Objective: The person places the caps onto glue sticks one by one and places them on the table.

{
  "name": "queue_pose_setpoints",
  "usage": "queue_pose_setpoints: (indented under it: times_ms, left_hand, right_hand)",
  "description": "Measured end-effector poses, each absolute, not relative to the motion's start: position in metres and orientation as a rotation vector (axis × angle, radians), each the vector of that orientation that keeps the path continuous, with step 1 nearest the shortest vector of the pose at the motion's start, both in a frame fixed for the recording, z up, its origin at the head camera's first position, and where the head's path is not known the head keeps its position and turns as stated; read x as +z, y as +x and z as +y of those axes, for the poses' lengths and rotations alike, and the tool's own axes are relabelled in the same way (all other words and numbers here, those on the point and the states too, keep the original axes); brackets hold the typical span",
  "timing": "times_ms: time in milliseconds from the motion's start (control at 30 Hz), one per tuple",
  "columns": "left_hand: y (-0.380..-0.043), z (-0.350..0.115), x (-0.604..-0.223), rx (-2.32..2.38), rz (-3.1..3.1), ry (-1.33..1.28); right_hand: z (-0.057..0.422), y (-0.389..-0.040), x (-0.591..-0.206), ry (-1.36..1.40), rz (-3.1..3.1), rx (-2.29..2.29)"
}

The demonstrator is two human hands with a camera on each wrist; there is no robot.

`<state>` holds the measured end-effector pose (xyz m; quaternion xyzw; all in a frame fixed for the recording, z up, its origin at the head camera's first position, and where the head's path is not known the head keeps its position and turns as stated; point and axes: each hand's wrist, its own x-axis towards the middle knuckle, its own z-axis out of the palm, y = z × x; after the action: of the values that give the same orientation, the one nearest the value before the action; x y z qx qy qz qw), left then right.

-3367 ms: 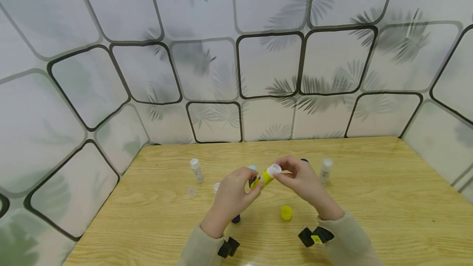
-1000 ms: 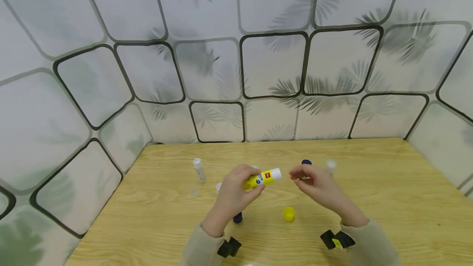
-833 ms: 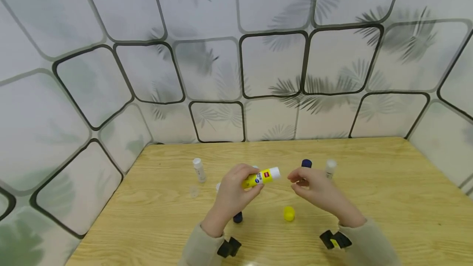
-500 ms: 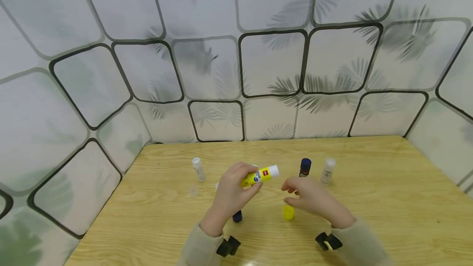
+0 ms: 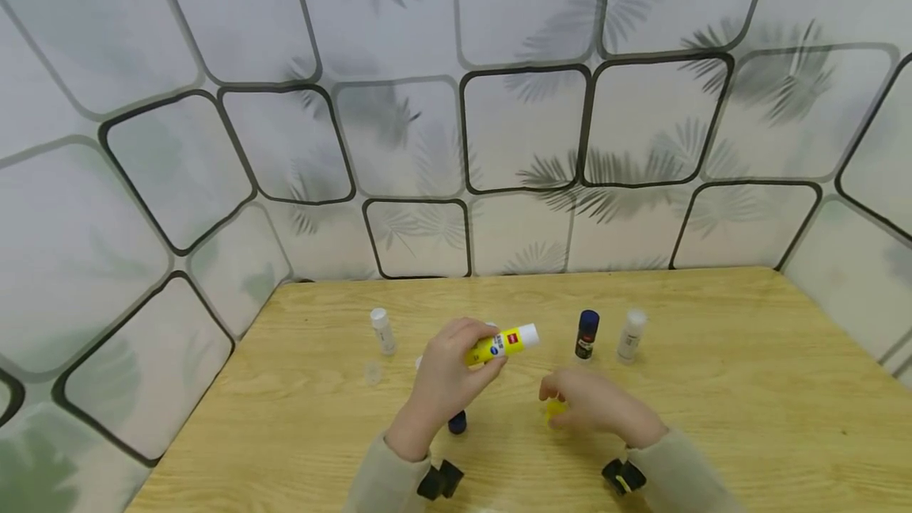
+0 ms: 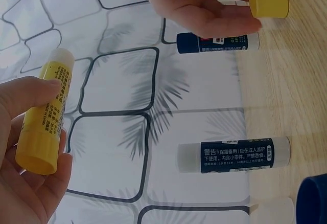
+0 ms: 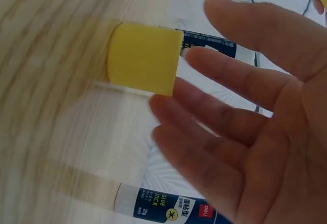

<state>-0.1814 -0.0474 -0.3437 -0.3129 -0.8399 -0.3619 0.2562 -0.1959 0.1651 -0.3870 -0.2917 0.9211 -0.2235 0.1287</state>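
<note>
My left hand (image 5: 449, 374) grips a yellow glue stick (image 5: 502, 344) above the table, its bare white end pointing right and slightly up. The yellow cap (image 5: 556, 412) stands on the table in front of me. My right hand (image 5: 594, 406) is down around that cap from the right. In the right wrist view the cap (image 7: 145, 58) has fingertips (image 7: 196, 58) right at its edge, while thumb and fingers stay spread and loosely bent. The left wrist view shows the glue stick's body (image 6: 38, 147) between thumb and fingers, with part of it hidden by the hand.
Behind the right hand stand a navy-capped glue stick (image 5: 587, 335) and a white-topped one (image 5: 631, 336). Another white-topped stick (image 5: 382, 331) is at the back left, a clear round piece (image 5: 373, 372) before it. A navy cap (image 5: 457, 422) lies by the left wrist. A patterned backdrop (image 5: 520, 236) rises behind the table.
My right hand has left the glue stick's white end and come down to the yellow cap, uncovering the navy-capped stick. The left hand keeps its grip on the glue stick, now turned more level.
</note>
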Motion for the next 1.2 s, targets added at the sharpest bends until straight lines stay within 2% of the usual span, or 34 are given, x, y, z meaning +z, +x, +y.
queue_pose_setpoints:
  times_ms: [667,1200]
  left_hand:
    - [-0.18,-0.048,-0.343,-0.951,-2.295,-0.866]
    - [-0.179,-0.049,-0.343,-0.966,-2.296,-0.872]
  right_hand:
    - [0.169,-0.196,-0.391,-0.901,2.618,-0.671]
    - [0.173,-0.194,-0.371,-0.994,2.846,-0.835]
